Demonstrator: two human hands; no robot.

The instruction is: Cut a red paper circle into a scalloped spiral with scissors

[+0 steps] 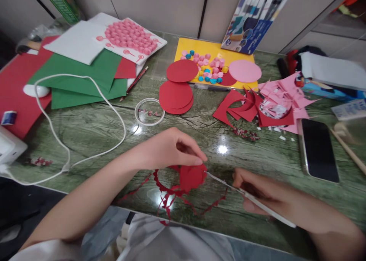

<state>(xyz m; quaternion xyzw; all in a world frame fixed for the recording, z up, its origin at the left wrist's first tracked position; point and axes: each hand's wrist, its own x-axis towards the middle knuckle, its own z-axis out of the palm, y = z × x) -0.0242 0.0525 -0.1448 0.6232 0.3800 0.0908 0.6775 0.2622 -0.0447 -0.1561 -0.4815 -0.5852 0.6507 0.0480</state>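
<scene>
My left hand (174, 150) pinches the upper edge of a small red paper piece (193, 179) with a scalloped outline, just above the table. In my right hand (257, 190) is a long, slim white tool (271, 211) with a narrow pointed tip. That tip meets the right edge of the red paper; whether it is a knife or another tool I cannot tell. Thin, jagged red paper strips (164, 188) curl beneath and beside the paper, close to the table's front edge.
Ahead lie red paper circles (175, 97), a tape roll (150, 111), and a yellow sheet (183, 47) with small paper balls. Red offcuts (237, 106) and a phone (319, 150) are right. A white cable (114, 116) loops left, near green sheets (85, 76).
</scene>
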